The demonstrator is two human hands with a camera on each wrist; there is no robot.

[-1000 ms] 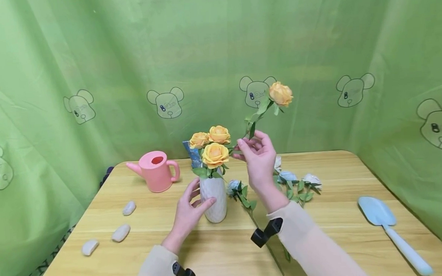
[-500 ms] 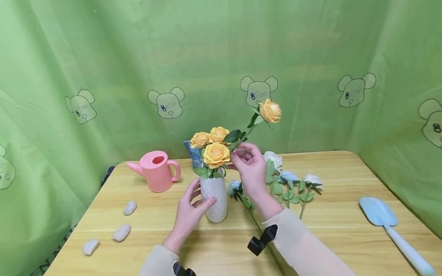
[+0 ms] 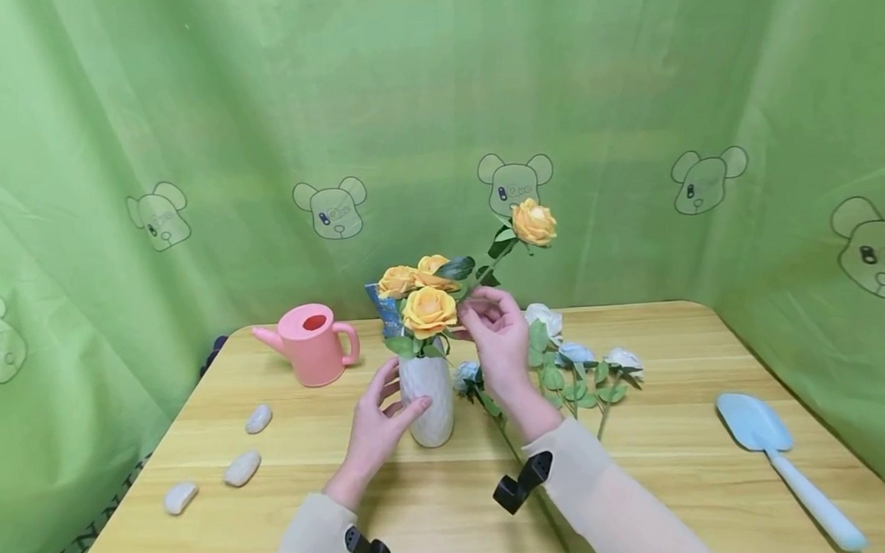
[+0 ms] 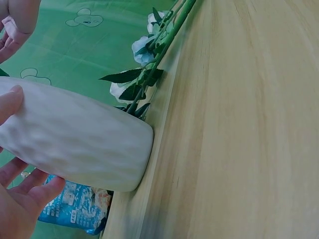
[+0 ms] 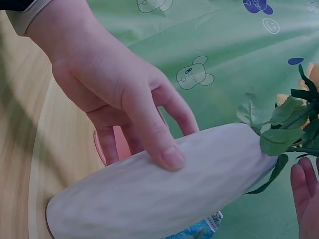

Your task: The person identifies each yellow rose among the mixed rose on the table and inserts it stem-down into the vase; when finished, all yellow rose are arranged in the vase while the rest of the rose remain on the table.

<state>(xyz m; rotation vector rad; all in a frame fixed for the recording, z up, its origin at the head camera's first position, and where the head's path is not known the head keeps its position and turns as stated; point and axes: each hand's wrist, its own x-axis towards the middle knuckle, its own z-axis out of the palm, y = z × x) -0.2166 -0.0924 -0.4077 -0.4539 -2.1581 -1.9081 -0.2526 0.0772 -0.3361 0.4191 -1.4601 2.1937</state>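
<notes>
A white textured vase stands upright mid-table, holding three yellow-orange roses. My left hand grips its side, thumb across the front and fingers round the far side; the left wrist view shows the vase close up. Beside the blooms, my right hand pinches the stem of another yellow-orange rose. That rose leans up and to the right, its stem's lower end hidden behind the hand and the other flowers. The right wrist view shows green leaves at the vase's mouth.
A blue rose lies right of the vase, with white and blue roses beyond. Left are a pink watering can and three pale stones. A light-blue shovel lies far right; a blue packet stands behind the vase.
My right hand has moved left and down toward the vase's mouth with the rose, whose bloom is now lower and further left. The left hand has kept its grip on the vase.
</notes>
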